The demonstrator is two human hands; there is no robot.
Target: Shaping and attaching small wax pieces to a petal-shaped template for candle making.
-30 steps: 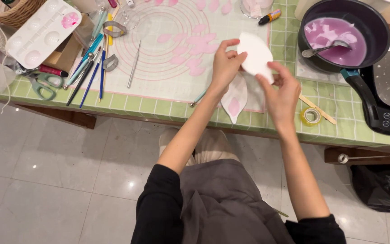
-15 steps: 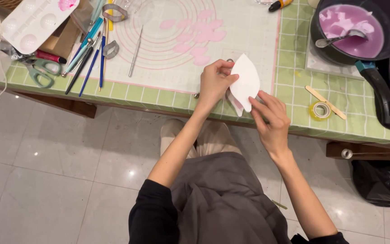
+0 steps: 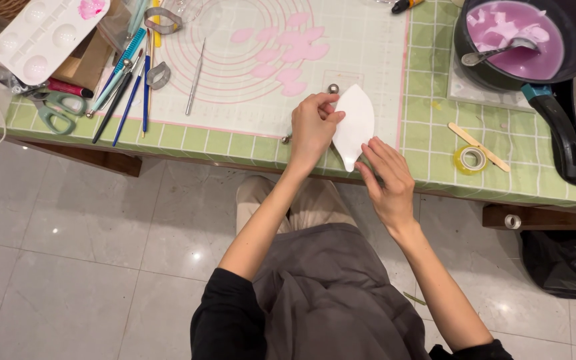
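Dark pan — purple liquid, spoon

The petal-shaped sheet lies at the near edge of the baking mat, between the left hand and the right hand. Left of the mat sit the brushes, scissors and paint palette. To its right lie the tape roll and, behind that, the pan.

White leaf-shaped paper piece, upright, pointed end down
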